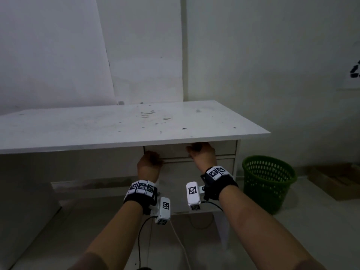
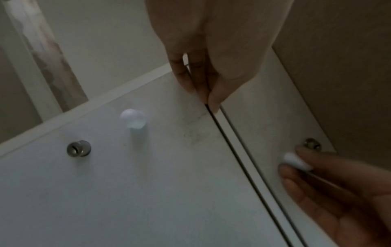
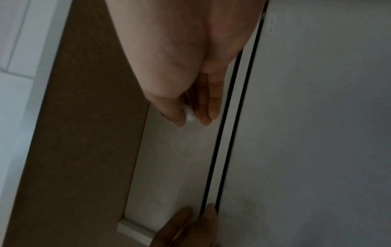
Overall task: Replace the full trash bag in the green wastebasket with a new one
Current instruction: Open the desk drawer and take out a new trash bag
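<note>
The green mesh wastebasket [image 1: 268, 182] stands on the floor to the right of a white desk [image 1: 116, 125]; no bag shows in it. Both hands are at the desk's drawers. My right hand [image 1: 201, 152] pinches the small white knob [image 3: 189, 114] of the top drawer [image 1: 224, 147], with its thumb and fingers curled round the knob [image 2: 296, 161]. My left hand [image 1: 150, 160] has its fingertips [image 2: 198, 86] on the seam between the top drawer and the lower drawer [image 1: 181, 172]. Both drawers look closed. No trash bag is in view.
The lower drawer front carries a white knob [image 2: 133, 118] and a metal keyhole lock [image 2: 78, 148]. A flat cardboard box [image 1: 335, 180] lies on the floor right of the basket. A large white panel [image 1: 48, 55] leans on the wall behind the desk. Cables run across the floor below my wrists.
</note>
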